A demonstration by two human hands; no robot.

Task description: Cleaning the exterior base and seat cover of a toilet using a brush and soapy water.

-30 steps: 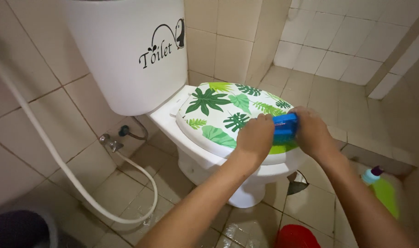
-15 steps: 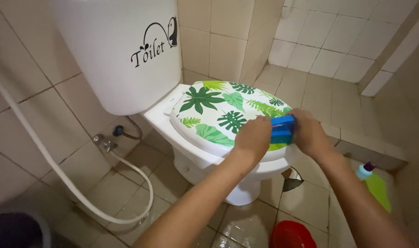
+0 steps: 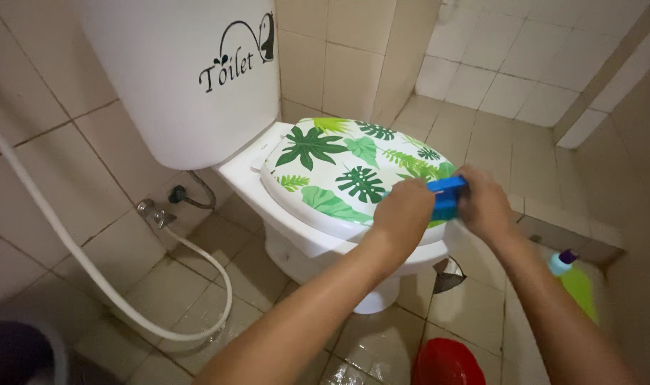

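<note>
The white cistern [image 3: 189,78] and hose [image 3: 90,264] stand clear of your work, while the closed leaf-print toilet lid [image 3: 339,171] lies smooth and probably slippery under your hands. At its front edge, your left hand [image 3: 405,214] and right hand [image 3: 485,205] both clench a small blue block [image 3: 446,196]; it looks light and rigid, best gripped by its ends. A red tub [image 3: 446,363] and green bottle [image 3: 574,281] crowd the floor below.

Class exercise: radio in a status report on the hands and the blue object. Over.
Left hand and right hand both gripping blue object. Held over closed leaf-print lid. Nothing in the way.
</note>
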